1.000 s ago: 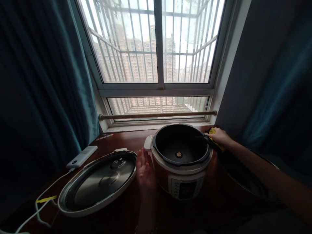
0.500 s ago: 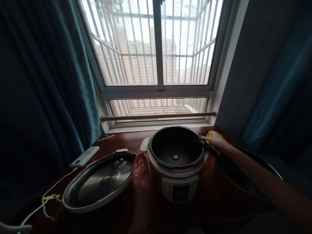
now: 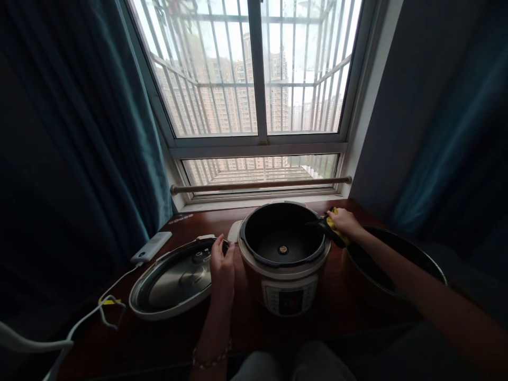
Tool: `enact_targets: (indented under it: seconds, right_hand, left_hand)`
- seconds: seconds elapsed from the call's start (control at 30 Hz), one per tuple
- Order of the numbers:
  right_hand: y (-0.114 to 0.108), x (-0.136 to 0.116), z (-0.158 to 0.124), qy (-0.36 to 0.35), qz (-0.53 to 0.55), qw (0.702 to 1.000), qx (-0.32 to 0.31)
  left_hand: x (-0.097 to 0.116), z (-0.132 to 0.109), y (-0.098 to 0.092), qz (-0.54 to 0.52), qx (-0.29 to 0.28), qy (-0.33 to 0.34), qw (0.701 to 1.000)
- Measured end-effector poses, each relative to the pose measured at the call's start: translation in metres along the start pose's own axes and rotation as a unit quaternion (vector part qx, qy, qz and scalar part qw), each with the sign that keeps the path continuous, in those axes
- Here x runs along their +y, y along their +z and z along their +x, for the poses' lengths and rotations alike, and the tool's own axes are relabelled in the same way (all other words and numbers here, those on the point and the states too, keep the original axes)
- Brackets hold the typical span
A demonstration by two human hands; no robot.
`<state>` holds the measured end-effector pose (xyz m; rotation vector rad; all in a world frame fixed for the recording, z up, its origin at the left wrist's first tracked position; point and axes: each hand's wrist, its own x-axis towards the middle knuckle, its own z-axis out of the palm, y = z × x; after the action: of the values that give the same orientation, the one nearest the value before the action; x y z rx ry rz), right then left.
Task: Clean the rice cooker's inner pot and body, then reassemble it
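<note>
An electric pressure cooker (image 3: 254, 279) stands upright on the table with its top off. Its dark inside shows a small round coppery centre (image 3: 283, 250) at the bottom. My right hand (image 3: 346, 221) grips a yellow-and-black tool (image 3: 334, 228) at the cooker's right rim. The tool's thin dark end reaches over the opening; its exact kind is unclear in the dim light. My left hand (image 3: 223, 264) is raised, fingers apart and holding nothing, between the cooker and its lid (image 3: 170, 283). The lid lies with its metal inside up, partly hidden behind that hand.
A wide dark pan (image 3: 431, 260) sits right of the cooker, under my right forearm. On the left lie a white power bank (image 3: 154, 244) and a white cable (image 3: 85, 316) with a yellow tie. Behind the wooden table (image 3: 214, 218) is a barred window with a rail.
My left hand has lifted away from the cooker's side toward the lid, its fingers spreading. My right hand and the tool have moved slightly left over the opening. The view has shifted a little.
</note>
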<state>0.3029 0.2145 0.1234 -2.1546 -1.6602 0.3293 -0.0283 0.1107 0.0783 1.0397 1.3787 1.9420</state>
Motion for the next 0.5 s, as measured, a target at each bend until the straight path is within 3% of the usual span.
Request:
enact_targets:
  seconds: [0.1,0.17,0.3,0.5]
  right_hand:
    - [0.000,-0.003,0.002,-0.002,0.002,1.000,0.002]
    - [0.001,-0.006,0.005,-0.004,0.000,1.000,0.003]
    - [0.003,-0.010,0.012,-0.008,-0.006,1.000,0.001]
    - [0.004,-0.009,0.011,0.003,-0.001,1.000,0.001]
  left_hand:
    - [0.021,0.029,0.015,0.194,-0.024,0.154,0.969]
    - [0.029,0.051,0.028,0.289,-0.070,0.208,0.932]
    - [0.019,0.085,0.044,0.417,-0.178,0.121,0.883]
    - [-0.001,0.099,0.044,0.430,-0.249,0.071,0.865]
